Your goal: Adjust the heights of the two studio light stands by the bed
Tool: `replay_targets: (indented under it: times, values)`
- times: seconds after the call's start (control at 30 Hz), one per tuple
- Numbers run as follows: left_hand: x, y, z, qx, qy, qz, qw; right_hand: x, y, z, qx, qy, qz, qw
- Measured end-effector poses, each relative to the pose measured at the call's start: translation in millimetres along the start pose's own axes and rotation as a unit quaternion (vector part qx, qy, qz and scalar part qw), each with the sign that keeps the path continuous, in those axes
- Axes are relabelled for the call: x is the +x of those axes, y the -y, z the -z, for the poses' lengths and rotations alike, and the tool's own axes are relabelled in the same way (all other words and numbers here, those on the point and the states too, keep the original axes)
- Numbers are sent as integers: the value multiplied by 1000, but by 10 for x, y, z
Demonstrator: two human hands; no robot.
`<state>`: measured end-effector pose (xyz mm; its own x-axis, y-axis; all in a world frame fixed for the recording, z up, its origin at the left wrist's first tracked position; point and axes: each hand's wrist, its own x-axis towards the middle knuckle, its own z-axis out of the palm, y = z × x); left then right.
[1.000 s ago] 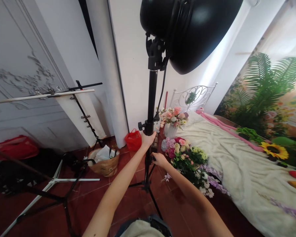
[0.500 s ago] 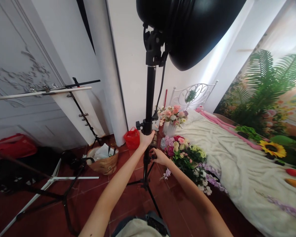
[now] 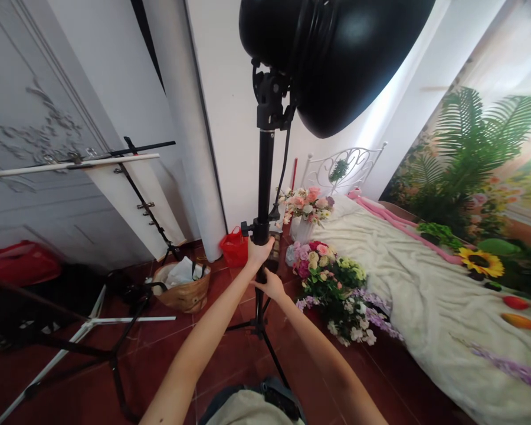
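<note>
Head view: my left hand (image 3: 260,252) wraps the light stand (image 3: 266,177) below its knob (image 3: 246,228), my right hand (image 3: 272,287) grips it just beneath; above them the lamp (image 3: 336,65) sits mounted, whether locked I cannot tell

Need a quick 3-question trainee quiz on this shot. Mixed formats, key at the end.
1. Multiple choice: which hand is higher up on the stand?
A) left
B) right
C) both level

2. True or false: the lamp is fixed at the top of the stand.

3. Fill the blank: in the picture, the basket is to the ____ of the stand.

Key:
1. A: the left hand grips just under the knob, with the right hand below it.
2. True.
3. left
</note>
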<state>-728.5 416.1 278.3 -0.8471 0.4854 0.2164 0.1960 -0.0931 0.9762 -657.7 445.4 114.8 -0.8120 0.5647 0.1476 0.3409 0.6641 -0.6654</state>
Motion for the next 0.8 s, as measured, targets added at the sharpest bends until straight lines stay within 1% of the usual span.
replay_targets:
  times: [0.07,0.13,0.23,0.37,0.47,0.63,0.8]
  values:
    - [7,-4,-5,0,5,4,1000,44,-1,-26,-55,15,-29,998]
    - [21,-35,-9,-2,8,9,1000,60,-4,-38,-87,20,-35,995]
    - [65,-133,-12,-9,4,4,1000,60,-8,-43,-103,13,-37,994]
    - [147,-279,-14,-19,17,-15,1000,65,-9,-50,-111,3,-38,993]
    - [180,-315,-18,-32,17,-11,999,71,-3,-47,-114,3,-42,993]
    - [140,-226,-14,-58,-1,21,998,62,20,-28,-123,-1,-47,991]
    - [44,-13,13,-55,-3,24,998,56,50,-23,-122,-2,-43,992]
